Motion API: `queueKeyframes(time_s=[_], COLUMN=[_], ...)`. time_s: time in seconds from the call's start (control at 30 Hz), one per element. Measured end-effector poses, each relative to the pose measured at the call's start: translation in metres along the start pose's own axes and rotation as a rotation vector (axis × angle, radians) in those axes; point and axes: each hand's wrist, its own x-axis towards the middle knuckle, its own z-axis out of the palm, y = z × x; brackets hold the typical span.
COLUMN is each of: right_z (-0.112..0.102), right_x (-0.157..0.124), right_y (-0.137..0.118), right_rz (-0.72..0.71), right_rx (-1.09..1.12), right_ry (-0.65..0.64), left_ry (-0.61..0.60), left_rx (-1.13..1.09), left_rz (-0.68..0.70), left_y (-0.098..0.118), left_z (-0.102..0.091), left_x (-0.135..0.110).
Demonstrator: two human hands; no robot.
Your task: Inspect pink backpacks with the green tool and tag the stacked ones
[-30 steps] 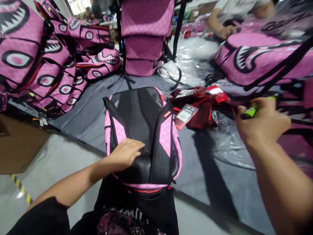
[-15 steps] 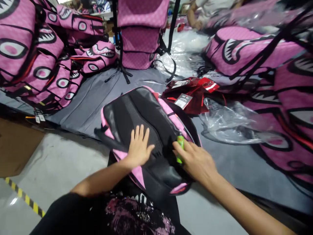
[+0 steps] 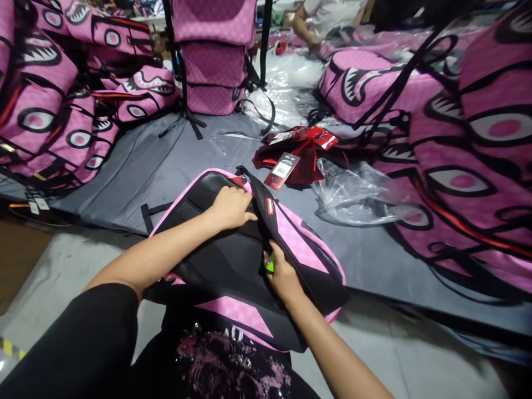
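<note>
A pink and black backpack (image 3: 299, 244) lies back-panel up at the near edge of the grey-covered table (image 3: 166, 155), turned at an angle. My left hand (image 3: 230, 208) rests on the upper part of its black back panel, fingers curled against the shoulder strap (image 3: 266, 208). Lower down, beside that strap, my right hand (image 3: 282, 274) is closed around a small bright green object (image 3: 270, 264), possibly a lighter, and presses against the pack.
Pink backpacks with eye and teeth prints are stacked at the left (image 3: 50, 111), back centre (image 3: 214, 55) and right (image 3: 477, 166). Red hang tags (image 3: 297, 152) and clear plastic bags (image 3: 357, 191) lie behind the pack. Another person's arm (image 3: 301, 27) works at the far side.
The backpack has turned further and its strap now lies across the panel. My left hand slid up to the top of the panel; my right hand moved in beside the strap.
</note>
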Motion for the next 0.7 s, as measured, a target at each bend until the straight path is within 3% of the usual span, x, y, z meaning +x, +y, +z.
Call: queueKeyframes(time_s=[0.07,0.2,0.33,0.47,0.57,0.7], right_z=[-0.014,-0.052,-0.06,-0.048,-0.056,-0.086], right_x=[0.015,0.073,0.108,0.1,0.1,0.132], right_y=[-0.011,-0.017,0.016,0.033,0.021,-0.004], right_rz=[-0.046,-0.045,0.185,0.233,0.214,0.236], right_rx=[0.07,0.28,0.632,0.665,0.709,0.884], right_ry=[0.084,0.212,0.122,0.077,0.036,-0.134], left_ry=[-0.056,-0.022,-0.004,-0.06,-0.055,0.123], left_rx=[-0.018,-0.071,-0.041,0.032,0.022,-0.068], left_rz=[0.068,0.17,0.128,-0.013,0.005,-0.018], left_y=[0.005,0.013,-0.019,-0.052,-0.038,0.001], left_z=[-0.005,-0.015,-0.027,-0.035,-0.031,-0.01], left_x=[0.0,-0.024,-0.047,-0.057,-0.053,-0.048])
